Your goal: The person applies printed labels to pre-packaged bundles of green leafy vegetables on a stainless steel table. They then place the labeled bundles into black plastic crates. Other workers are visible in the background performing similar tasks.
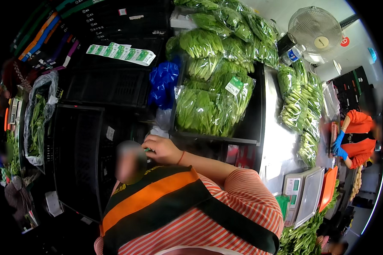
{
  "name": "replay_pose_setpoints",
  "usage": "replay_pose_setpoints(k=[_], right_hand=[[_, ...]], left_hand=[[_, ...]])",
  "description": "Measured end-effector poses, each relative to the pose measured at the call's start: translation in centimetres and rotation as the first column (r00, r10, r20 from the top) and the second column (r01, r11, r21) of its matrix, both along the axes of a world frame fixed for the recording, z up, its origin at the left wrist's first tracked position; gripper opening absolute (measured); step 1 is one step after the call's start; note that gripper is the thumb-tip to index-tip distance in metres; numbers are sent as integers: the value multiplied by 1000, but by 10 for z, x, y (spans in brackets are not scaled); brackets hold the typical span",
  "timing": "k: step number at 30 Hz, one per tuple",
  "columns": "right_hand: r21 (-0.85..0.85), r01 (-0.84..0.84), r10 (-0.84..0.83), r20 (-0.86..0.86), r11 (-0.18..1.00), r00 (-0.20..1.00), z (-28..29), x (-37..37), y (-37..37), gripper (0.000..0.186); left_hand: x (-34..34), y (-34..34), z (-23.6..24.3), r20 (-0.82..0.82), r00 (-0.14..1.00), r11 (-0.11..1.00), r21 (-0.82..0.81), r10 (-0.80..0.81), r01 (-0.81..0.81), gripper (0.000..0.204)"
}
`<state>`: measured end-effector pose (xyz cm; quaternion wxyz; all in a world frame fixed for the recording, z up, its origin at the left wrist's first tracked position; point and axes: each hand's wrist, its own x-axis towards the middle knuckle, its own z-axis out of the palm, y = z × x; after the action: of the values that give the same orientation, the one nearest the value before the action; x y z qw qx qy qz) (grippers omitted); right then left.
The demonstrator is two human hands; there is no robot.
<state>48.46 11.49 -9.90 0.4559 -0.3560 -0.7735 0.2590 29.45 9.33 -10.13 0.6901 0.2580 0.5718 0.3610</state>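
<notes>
A co-worker's hand point(161, 149) pinches a small green thing point(147, 149). Bagged leafy greens point(208, 106) stack at one o'clock. The wearer's own hands are out of view.

Bright right side, dim left, glare on steel counter point(271, 140), fisheye-bent dark rim

Co-worker's hand point(162, 149) raised, pinching perhaps a green label, bagged greens point(208, 106), black crates point(78, 153), scale point(304, 193)

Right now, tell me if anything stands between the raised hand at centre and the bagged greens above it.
The nearby person's hand, pinching something small and green, has an open path to the bagged greens. Only the dark crate rim below them and crumpled clear plastic lie close by.
</notes>
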Motion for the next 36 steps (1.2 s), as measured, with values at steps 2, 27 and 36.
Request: replay_pose_setpoints(k=[2, 27, 36], right_hand=[[73, -5, 1, 50, 997, 999, -5, -8, 0, 16], [-606, -23, -306, -434, 795, 847, 24, 114, 46, 9], [56, 412, -415, 149, 910, 897, 27, 160, 168, 14]], left_hand=[[-11, 3, -17, 103, 988, 993, -41, 111, -107, 16], [56, 84, -13, 300, 936, 974, -187, 182, -130, 38], [20, 83, -27, 449, 739, 862, -200, 503, -465, 33]])
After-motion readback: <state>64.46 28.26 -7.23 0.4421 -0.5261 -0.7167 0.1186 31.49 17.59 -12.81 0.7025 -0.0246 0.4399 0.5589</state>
